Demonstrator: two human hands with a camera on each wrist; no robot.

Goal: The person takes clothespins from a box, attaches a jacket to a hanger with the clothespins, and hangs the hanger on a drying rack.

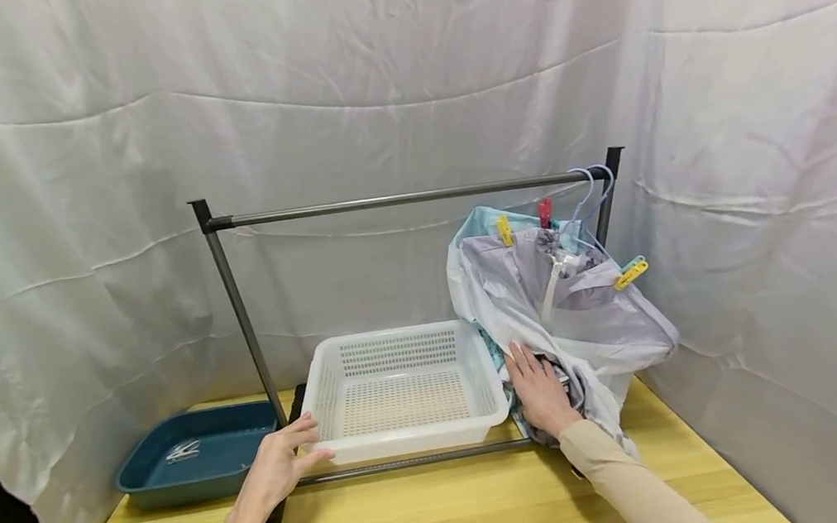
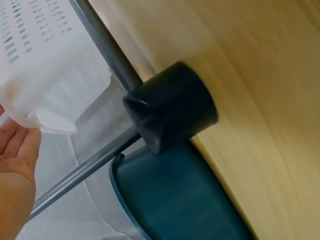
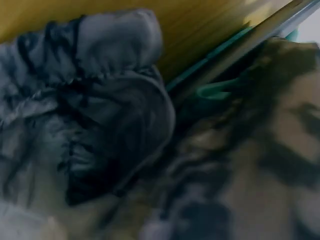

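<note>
Left hand rests with relaxed, mostly straight fingers against the front left corner of the white perforated basket, thumb along the rim; left wrist view shows the palm just touching that basket corner. Basket sits on the wooden table, inside the low metal drying rack, empty as far as visible. Right hand lies flat, fingers straight and slightly spread, on the bunched lower part of the grey-white garments hanging at the right end of the rack; not gripping. Garments are on hangers with yellow, red and teal-yellow clothespins clipped on. Right wrist view is dark and blurred, only crumpled grey fabric and table wood. Teal tray on the table left of the rack, holding a small pale item, too small to tell. White curtain behind.
</note>
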